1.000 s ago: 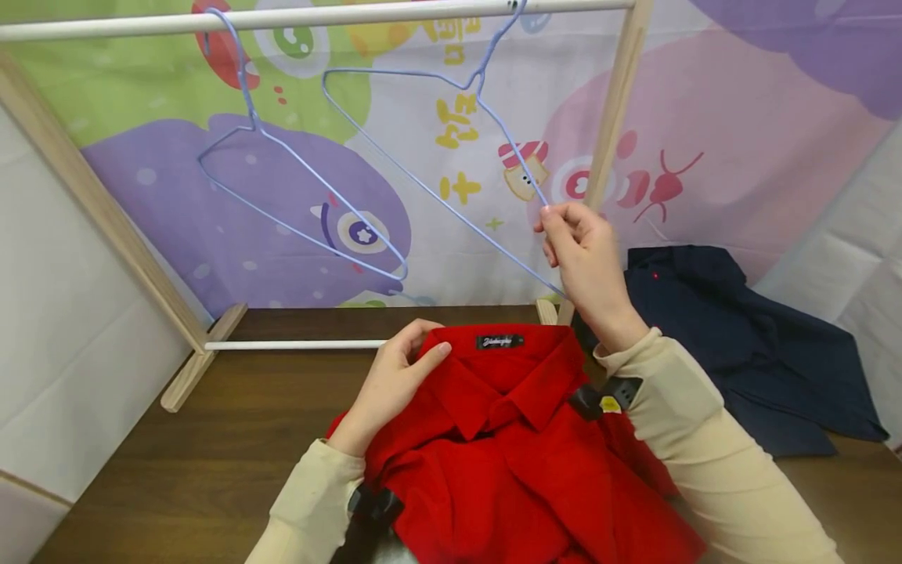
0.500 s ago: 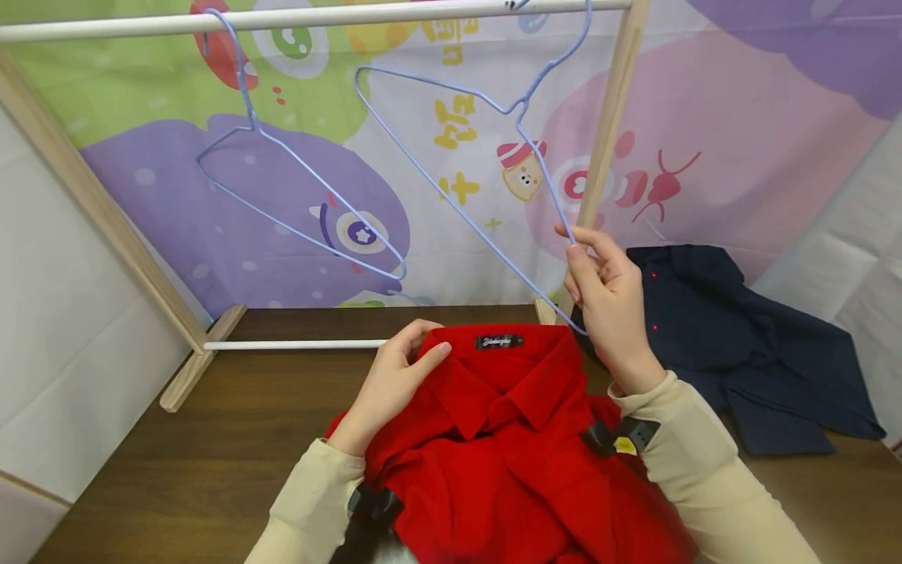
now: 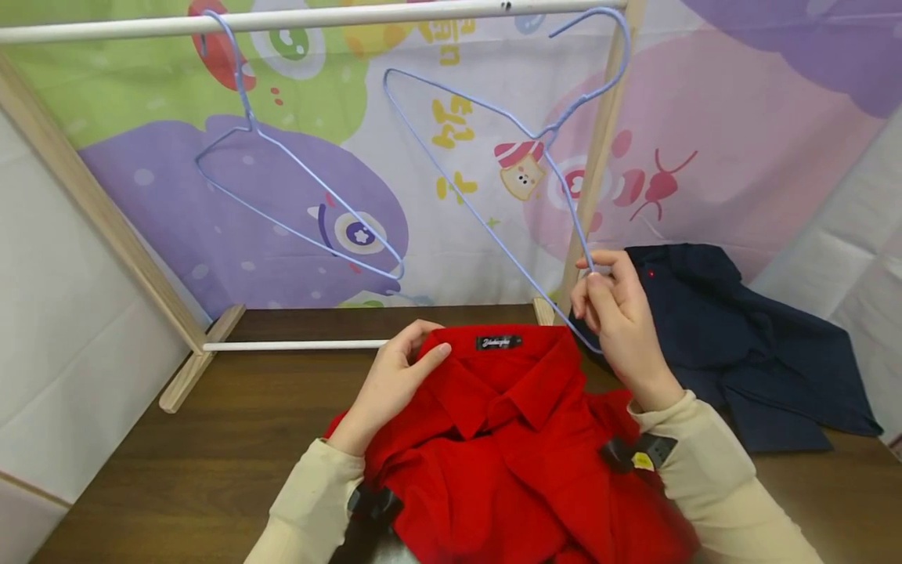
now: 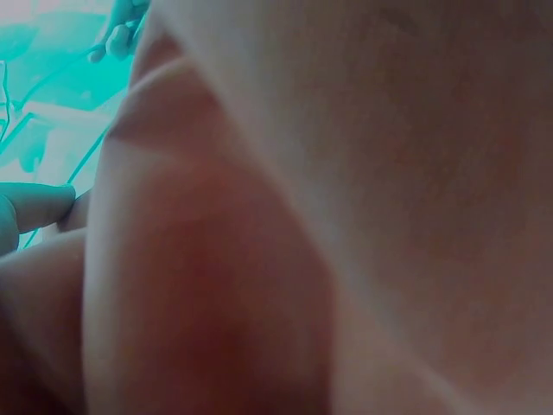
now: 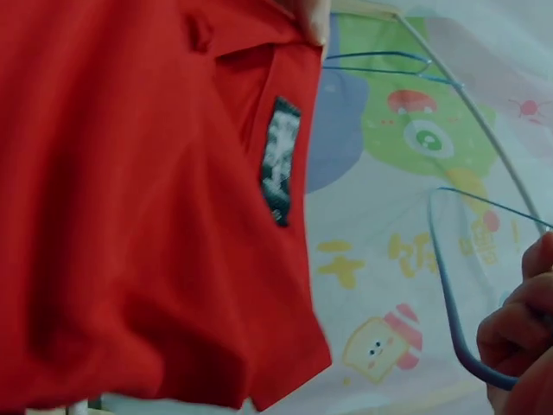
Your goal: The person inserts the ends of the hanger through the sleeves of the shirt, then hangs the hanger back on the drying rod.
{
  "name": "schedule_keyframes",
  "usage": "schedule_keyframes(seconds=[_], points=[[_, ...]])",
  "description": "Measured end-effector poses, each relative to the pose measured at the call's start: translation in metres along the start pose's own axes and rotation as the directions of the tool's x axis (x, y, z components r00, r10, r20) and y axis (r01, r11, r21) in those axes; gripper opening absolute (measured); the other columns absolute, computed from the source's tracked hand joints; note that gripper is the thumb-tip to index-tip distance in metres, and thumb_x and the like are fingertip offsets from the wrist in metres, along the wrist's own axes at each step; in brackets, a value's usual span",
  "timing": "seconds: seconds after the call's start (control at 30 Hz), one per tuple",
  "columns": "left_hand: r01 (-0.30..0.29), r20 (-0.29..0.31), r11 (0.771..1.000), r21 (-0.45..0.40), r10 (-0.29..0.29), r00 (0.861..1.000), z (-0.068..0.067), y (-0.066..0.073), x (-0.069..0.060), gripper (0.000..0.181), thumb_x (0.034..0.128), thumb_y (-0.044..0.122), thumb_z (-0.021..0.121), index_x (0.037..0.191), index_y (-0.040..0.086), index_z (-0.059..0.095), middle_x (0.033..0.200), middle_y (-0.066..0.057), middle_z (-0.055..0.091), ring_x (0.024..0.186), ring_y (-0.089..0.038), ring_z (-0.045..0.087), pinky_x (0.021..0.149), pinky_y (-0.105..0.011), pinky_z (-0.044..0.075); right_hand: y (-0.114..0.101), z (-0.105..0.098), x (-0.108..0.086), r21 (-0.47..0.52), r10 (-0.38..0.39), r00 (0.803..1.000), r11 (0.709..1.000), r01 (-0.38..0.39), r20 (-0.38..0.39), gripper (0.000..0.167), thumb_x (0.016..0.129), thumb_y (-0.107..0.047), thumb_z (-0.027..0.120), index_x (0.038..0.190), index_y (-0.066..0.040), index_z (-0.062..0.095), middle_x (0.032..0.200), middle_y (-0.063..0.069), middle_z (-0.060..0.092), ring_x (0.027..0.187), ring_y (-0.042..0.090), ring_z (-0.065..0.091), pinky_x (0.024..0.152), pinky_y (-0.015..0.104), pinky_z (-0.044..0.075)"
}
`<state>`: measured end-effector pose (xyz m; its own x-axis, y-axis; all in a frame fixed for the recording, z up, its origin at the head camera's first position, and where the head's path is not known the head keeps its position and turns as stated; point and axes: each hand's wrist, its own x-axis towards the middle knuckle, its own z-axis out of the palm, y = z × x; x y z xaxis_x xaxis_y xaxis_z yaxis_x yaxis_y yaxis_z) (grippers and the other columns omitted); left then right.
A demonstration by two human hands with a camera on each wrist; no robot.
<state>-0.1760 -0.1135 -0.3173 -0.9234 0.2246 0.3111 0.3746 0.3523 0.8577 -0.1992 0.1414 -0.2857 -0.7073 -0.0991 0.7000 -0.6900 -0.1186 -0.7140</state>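
Note:
My left hand (image 3: 389, 384) holds the collar of a red shirt (image 3: 507, 470) at its left side, thumb in front and fingers behind. The shirt's collar stands up with a black label (image 3: 499, 342) inside it. In my right hand (image 3: 623, 325) a light blue wire hanger (image 3: 486, 227) is pinched by its right arm. The hanger tilts, its hook free of the rail and its lower right corner near the shirt collar. In the right wrist view the red shirt (image 5: 173, 225) fills the left, and my right hand (image 5: 518, 328) shows at the edge. Cloth blocks most of the left wrist view.
A second blue hanger (image 3: 303, 211) hangs from the white rail (image 3: 338, 17) of a wooden rack (image 3: 120, 211). A dark navy garment (image 3: 747, 345) lies at the right on the brown table (image 3: 232, 470). Behind stands a cartoon backdrop (image 3: 282, 188).
The hanger's hook has come off the rail as my right hand moved down and to the right with it. My left hand and the shirt collar stay where they were.

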Motion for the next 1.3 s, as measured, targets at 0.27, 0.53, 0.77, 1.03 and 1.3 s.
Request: schedule_keyframes(seconds=[0.27, 0.53, 0.77, 1.03, 1.3], points=[[0.013, 0.001, 1.0, 0.007, -0.013, 1.0, 0.0, 0.01, -0.002, 0.02, 0.0887, 0.012, 0.058, 0.107, 0.004, 0.058, 0.088, -0.011, 0.065, 0.076, -0.013, 0.054, 0.072, -0.025, 0.044, 0.011, -0.011, -0.008, 0.13, -0.028, 1.0, 0.991, 0.027, 0.008, 0.015, 0.097, 0.0, 0.03, 0.101, -0.006, 0.044, 0.065, 0.003, 0.039, 0.045, 0.012, 0.024, 0.038, 0.026, 0.013], [0.016, 0.001, 1.0, 0.013, -0.016, 1.0, 0.0, 0.008, -0.001, 0.02, 0.0887, 0.011, 0.058, 0.107, 0.004, 0.058, 0.088, -0.011, 0.065, 0.076, -0.013, 0.055, 0.072, -0.025, 0.044, 0.015, -0.018, -0.012, 0.156, 0.013, 0.99, 0.988, 0.009, -0.142, 0.016, 0.094, 0.0, 0.037, 0.085, -0.006, 0.05, 0.057, 0.002, 0.032, 0.045, 0.012, 0.022, 0.041, 0.027, 0.01], [0.019, 0.005, 1.0, 0.006, -0.019, 1.0, 0.001, -0.004, 0.002, 0.02, 0.089, 0.013, 0.058, 0.108, 0.006, 0.058, 0.088, -0.01, 0.065, 0.076, -0.014, 0.055, 0.072, -0.026, 0.044, 0.016, -0.02, -0.014, 0.04, 0.025, 0.97, 0.999, -0.015, -0.243, 0.022, 0.093, -0.001, 0.043, 0.073, -0.007, 0.049, 0.056, 0.0, 0.041, 0.043, 0.01, 0.029, 0.038, 0.023, 0.017], [-0.001, 0.008, 1.0, -0.015, 0.001, 1.0, 0.003, -0.028, 0.007, 0.022, 0.0886, 0.025, 0.059, 0.108, 0.014, 0.059, 0.089, -0.004, 0.066, 0.077, -0.013, 0.056, 0.074, -0.027, 0.044, 0.017, -0.022, -0.017, -0.061, -0.046, 0.962, 0.998, 0.031, -0.268, 0.02, 0.091, 0.001, 0.048, 0.106, 0.003, 0.061, 0.063, -0.001, 0.047, 0.048, 0.009, 0.035, 0.039, 0.018, 0.025], [-0.021, 0.003, 1.0, -0.007, 0.021, 1.0, 0.004, -0.03, 0.007, 0.021, 0.0885, 0.027, 0.059, 0.107, 0.017, 0.059, 0.088, 0.0, 0.066, 0.077, -0.012, 0.057, 0.073, -0.027, 0.045, 0.016, -0.03, -0.013, 0.073, -0.017, 0.981, 0.997, 0.031, -0.194, 0.023, 0.091, 0.008, 0.038, 0.102, 0.0, 0.056, 0.071, 0.003, 0.052, 0.044, 0.01, 0.035, 0.042, 0.018, 0.031]])
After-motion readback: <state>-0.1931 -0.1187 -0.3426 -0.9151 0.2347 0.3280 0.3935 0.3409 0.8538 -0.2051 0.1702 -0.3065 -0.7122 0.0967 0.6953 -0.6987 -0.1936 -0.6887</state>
